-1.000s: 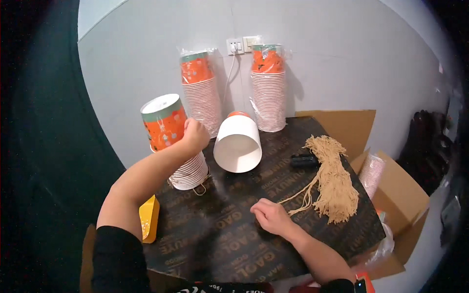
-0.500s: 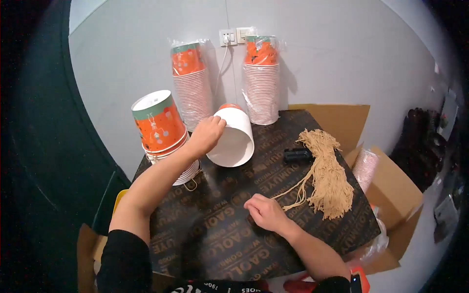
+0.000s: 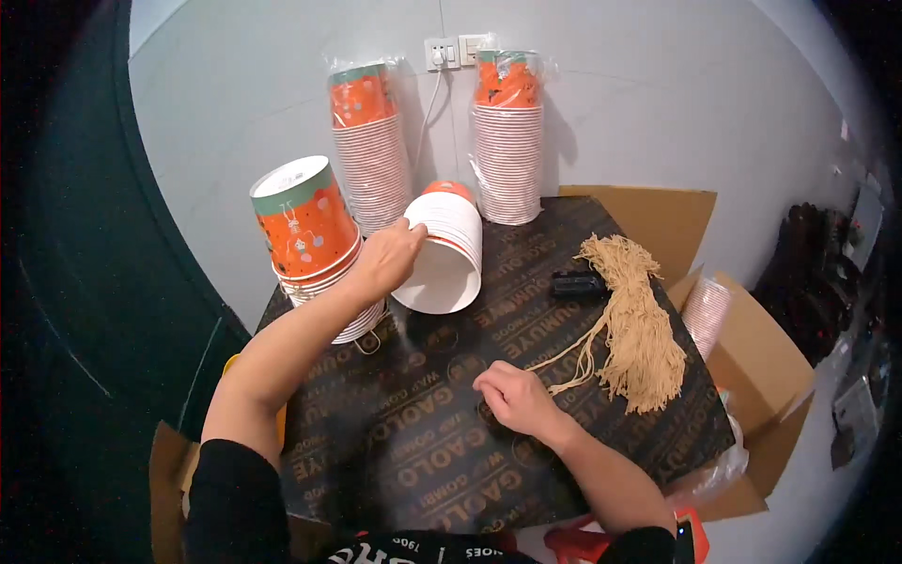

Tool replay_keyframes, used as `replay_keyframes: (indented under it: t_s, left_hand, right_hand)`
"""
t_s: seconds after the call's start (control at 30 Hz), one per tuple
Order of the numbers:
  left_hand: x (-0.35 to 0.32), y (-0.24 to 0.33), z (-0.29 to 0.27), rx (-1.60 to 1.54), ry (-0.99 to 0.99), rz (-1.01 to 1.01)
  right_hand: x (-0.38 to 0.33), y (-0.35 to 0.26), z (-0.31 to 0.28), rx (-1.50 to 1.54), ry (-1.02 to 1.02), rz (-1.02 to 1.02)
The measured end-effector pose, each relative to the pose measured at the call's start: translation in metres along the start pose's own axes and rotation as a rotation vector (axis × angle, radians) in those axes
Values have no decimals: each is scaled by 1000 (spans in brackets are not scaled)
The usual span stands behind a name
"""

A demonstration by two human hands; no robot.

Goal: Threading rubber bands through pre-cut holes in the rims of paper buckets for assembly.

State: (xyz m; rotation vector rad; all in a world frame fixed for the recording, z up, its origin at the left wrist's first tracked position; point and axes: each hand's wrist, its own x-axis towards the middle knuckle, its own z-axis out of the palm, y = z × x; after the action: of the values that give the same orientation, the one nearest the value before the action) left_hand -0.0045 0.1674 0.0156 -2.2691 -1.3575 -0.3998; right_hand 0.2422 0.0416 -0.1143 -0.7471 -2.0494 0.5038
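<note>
A nested stack of white-rimmed paper buckets (image 3: 446, 216) lies on its side at the table's middle back, open mouth toward me. My left hand (image 3: 390, 256) is closed on the left rim of the nearest paper bucket (image 3: 449, 279); a thin orange band shows between it and the others. Over the table's middle, my right hand (image 3: 517, 397) has its fingers curled together. Loose strands run from the bundle of tan strings (image 3: 631, 329) toward that hand, but whether it pinches one is hidden. At the left, an orange and green bucket stack (image 3: 305, 226) stands upside down, cord around its lower rims.
Two plastic-wrapped bucket stacks (image 3: 369, 150) (image 3: 508, 141) stand against the wall below a socket (image 3: 442, 54). A black object (image 3: 576, 284) lies beside the strings. An open cardboard box (image 3: 756, 352) with another wrapped stack (image 3: 705, 315) sits right of the dark table (image 3: 395, 470).
My left hand has drawn the nearest bucket slightly out of the lying stack, so several rims and an orange band now show. My right hand stays curled in nearly the same place.
</note>
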Motion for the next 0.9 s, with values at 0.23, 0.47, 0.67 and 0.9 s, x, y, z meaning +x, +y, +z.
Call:
replay_keyframes:
  t_s: [0.23, 0.47, 0.67, 0.9]
  left_hand:
    - [-12, 9, -9, -36, -130, 43]
    - [-30, 1, -4, -116, -91, -17]
    - [-59, -3, -12, -355, 178, -75]
    - [-101, 4, -23, -840, 378, -375]
  right_hand:
    - [0, -2, -1, 28, -2, 17]
    - [3, -2, -3, 7, 8, 13]
    - [1, 1, -1, 13, 21, 7]
    - [0, 2, 1, 4, 11, 1]
